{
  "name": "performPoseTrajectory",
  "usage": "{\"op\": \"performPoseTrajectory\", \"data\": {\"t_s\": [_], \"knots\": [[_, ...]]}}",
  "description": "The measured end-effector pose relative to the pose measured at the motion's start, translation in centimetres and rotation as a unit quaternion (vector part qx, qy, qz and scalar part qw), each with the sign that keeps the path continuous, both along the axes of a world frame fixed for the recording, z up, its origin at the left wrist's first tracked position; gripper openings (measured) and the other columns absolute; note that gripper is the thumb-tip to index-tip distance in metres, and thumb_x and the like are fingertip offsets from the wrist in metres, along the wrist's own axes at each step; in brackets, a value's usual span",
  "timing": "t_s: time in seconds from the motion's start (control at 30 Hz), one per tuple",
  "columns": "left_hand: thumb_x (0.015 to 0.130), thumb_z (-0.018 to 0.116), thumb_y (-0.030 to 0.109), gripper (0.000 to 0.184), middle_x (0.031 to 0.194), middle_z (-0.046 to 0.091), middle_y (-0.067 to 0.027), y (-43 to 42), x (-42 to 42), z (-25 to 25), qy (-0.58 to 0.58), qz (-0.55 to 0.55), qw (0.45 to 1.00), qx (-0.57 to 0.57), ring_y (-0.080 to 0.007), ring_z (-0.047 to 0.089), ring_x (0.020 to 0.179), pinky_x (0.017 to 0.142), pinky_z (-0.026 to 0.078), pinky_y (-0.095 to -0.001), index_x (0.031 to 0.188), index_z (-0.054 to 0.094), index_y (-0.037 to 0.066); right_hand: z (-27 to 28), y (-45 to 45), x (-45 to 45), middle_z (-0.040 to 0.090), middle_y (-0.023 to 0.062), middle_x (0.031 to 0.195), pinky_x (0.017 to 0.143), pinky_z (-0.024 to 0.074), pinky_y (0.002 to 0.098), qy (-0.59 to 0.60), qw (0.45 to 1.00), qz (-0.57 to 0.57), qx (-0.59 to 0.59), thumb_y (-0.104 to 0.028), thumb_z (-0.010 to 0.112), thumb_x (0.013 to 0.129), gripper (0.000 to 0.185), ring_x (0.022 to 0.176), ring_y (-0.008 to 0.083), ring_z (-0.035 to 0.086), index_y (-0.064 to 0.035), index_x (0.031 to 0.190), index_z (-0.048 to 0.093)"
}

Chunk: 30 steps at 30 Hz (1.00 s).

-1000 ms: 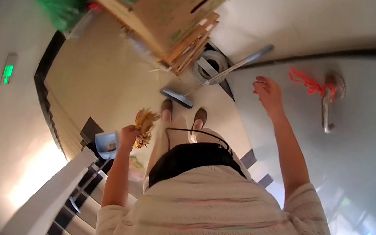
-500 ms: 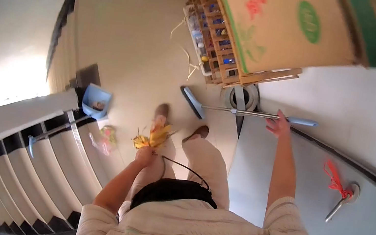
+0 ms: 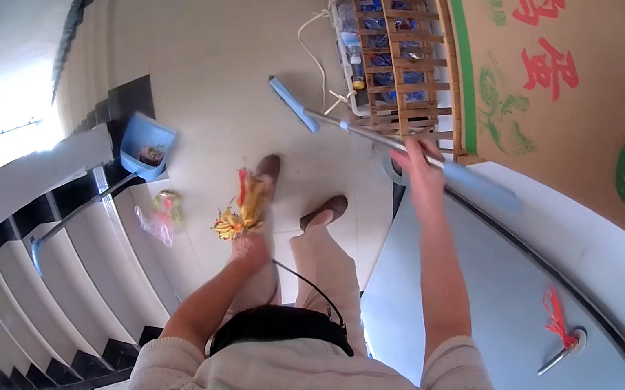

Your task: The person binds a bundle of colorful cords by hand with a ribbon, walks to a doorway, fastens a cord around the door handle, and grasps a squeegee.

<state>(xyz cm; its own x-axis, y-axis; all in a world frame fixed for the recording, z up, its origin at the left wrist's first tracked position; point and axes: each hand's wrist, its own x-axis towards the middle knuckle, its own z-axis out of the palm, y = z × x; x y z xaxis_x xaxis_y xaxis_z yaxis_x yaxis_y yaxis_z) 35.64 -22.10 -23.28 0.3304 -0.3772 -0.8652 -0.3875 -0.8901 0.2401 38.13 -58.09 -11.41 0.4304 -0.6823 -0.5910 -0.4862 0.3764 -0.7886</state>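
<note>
My right hand [image 3: 422,164] is wrapped round the metal pole of a broom [image 3: 364,132], close to its blue grip. The broom's blue head [image 3: 295,104] is on the far left end of the pole, above the tiled floor. In my left hand [image 3: 250,249], a yellow and red frilly bundle [image 3: 247,205] sticks up and out in front of my leg; its exact kind is unclear. To the left, a blue dustpan [image 3: 147,147] with some debris in it rests at the top of the stairs. Beside it lies a clear plastic bag [image 3: 160,219] with something greenish inside.
A wooden slatted rack [image 3: 397,36] and a white crate [image 3: 346,44] of bottles stand ahead, with a large cardboard box [image 3: 576,99] on the right. A grey door [image 3: 469,345] with a red-tied handle [image 3: 563,353] is at my right. Stairs [image 3: 86,264] descend on the left.
My right hand has closed round the broom pole and moved left and forward with it. The broom is now tilted, its head farther from me. The view has shifted; my left hand still holds the bundle.
</note>
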Motion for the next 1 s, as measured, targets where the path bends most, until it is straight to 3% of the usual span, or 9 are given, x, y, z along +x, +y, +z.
{"op": "performPoseTrajectory", "data": {"t_s": [0.2, 0.27, 0.43, 0.5, 0.53, 0.73, 0.83, 0.93, 1.0], "knots": [[0.074, 0.054, 0.017, 0.021, 0.097, 0.056, -0.0162, 1.1, 0.4, -2.3, -0.097, -0.033, 0.99, -0.094, -0.0299, 0.053, 0.097, 0.082, 0.043, -0.0422, 0.089, 0.057, 0.003, -4.7, -3.3, 9.1, 0.059, 0.0059, 0.09, 0.059, 0.0479, 0.0256, 0.005, 0.999, -0.052, 0.003, -0.028, 0.066, 0.079, 0.035, 0.075, 0.0194, 0.064, -0.0029, 0.098, 0.051], [0.072, 0.056, 0.016, 0.021, 0.097, 0.055, -0.0154, 1.6, 0.5, -2.9, -0.102, -0.021, 0.99, -0.097, -0.0304, 0.052, 0.096, 0.081, 0.043, -0.0425, 0.089, 0.057, 0.004, -5.1, -3.7, 9.9, 0.06, 0.0074, 0.096, 0.063, 0.0482, 0.0286, 0.016, 1.0, -0.018, -0.006, -0.027, 0.067, 0.079, 0.034, 0.082, 0.0191, 0.063, -0.0067, 0.1, 0.05], [0.069, 0.057, 0.011, 0.018, 0.101, 0.052, -0.0148, 2.0, 1.8, -2.3, -0.132, 0.021, 0.98, -0.15, -0.032, 0.049, 0.098, 0.082, 0.042, -0.0429, 0.086, 0.055, 0.003, -7.1, -4.0, 6.1, 0.062, 0.0016, 0.096, 0.068, 0.0461, 0.0277, 0.037, 0.993, 0.083, -0.075, -0.029, 0.067, 0.079, 0.039, 0.091, 0.0122, 0.058, -0.0094, 0.11, 0.053], [0.069, 0.057, 0.011, 0.018, 0.1, 0.051, -0.0149, 1.7, 2.0, -1.6, -0.142, 0.029, 0.976, -0.161, -0.032, 0.048, 0.098, 0.081, 0.042, -0.0433, 0.085, 0.055, 0.003, -9.9, -4.0, 2.1, 0.063, 0.0001, 0.086, 0.061, 0.0447, 0.026, 0.09, 0.99, 0.096, -0.056, -0.027, 0.067, 0.078, 0.028, 0.075, 0.0115, 0.058, -0.0073, 0.098, 0.06], [0.069, 0.057, 0.01, 0.018, 0.1, 0.051, -0.0149, 1.7, 1.8, -1.9, -0.15, 0.036, 0.974, -0.165, -0.032, 0.048, 0.098, 0.081, 0.042, -0.0435, 0.085, 0.055, 0.003, -11.6, -4.1, 0.1, 0.063, -0.0006, 0.081, 0.058, 0.0439, 0.0251, 0.113, 0.987, 0.105, -0.046, -0.026, 0.067, 0.078, 0.024, 0.067, 0.0112, 0.058, -0.0063, 0.092, 0.064], [0.064, 0.056, 0.007, 0.016, 0.085, 0.052, -0.0128, 1.6, -0.6, -1.9, -0.16, 0.082, 0.962, -0.208, -0.0323, 0.05, 0.083, 0.071, 0.042, -0.0425, 0.079, 0.052, 0.005, -27.9, -5.0, -11.4, 0.066, 0.0087, 0.083, 0.067, 0.0479, 0.0333, 0.237, 0.899, 0.34, -0.139, -0.024, 0.06, 0.077, 0.022, 0.076, 0.0245, 0.063, -0.0054, 0.086, 0.066], [0.061, 0.056, 0.005, 0.016, 0.08, 0.051, -0.0108, 1.1, -1.6, -2.0, -0.192, 0.082, 0.951, -0.228, -0.0309, 0.05, 0.076, 0.067, 0.042, -0.0414, 0.076, 0.052, 0.006, -34.2, -5.3, -14.2, 0.065, 0.0079, 0.09, 0.075, 0.0468, 0.0286, 0.312, 0.825, 0.418, -0.218, -0.02, 0.059, 0.078, 0.025, 0.085, 0.0188, 0.061, -0.0047, 0.097, 0.064], [0.059, 0.056, 0.003, 0.016, 0.077, 0.05, -0.0108, 1.0, -2.1, -2.1, -0.202, 0.087, 0.949, -0.224, -0.0305, 0.05, 0.073, 0.064, 0.042, -0.0409, 0.075, 0.051, 0.006, -40.1, -7.5, -16.6, 0.064, 0.0112, 0.097, 0.078, 0.0471, 0.0321, 0.387, 0.782, 0.423, -0.246, -0.02, 0.063, 0.074, 0.032, 0.088, 0.0235, 0.062, -0.0054, 0.102, 0.062], [0.059, 0.056, 0.003, 0.017, 0.077, 0.05, -0.0112, 1.4, -2.7, -2.4, -0.202, 0.097, 0.952, -0.206, -0.0304, 0.05, 0.073, 0.064, 0.042, -0.0408, 0.075, 0.051, 0.006, -44.9, -9.9, -18.1, 0.061, 0.0158, 0.106, 0.087, 0.0447, 0.0354, 0.384, 0.841, 0.361, -0.122, -0.023, 0.066, 0.07, 0.045, 0.096, 0.0269, 0.059, -0.0089, 0.112, 0.057]]}}
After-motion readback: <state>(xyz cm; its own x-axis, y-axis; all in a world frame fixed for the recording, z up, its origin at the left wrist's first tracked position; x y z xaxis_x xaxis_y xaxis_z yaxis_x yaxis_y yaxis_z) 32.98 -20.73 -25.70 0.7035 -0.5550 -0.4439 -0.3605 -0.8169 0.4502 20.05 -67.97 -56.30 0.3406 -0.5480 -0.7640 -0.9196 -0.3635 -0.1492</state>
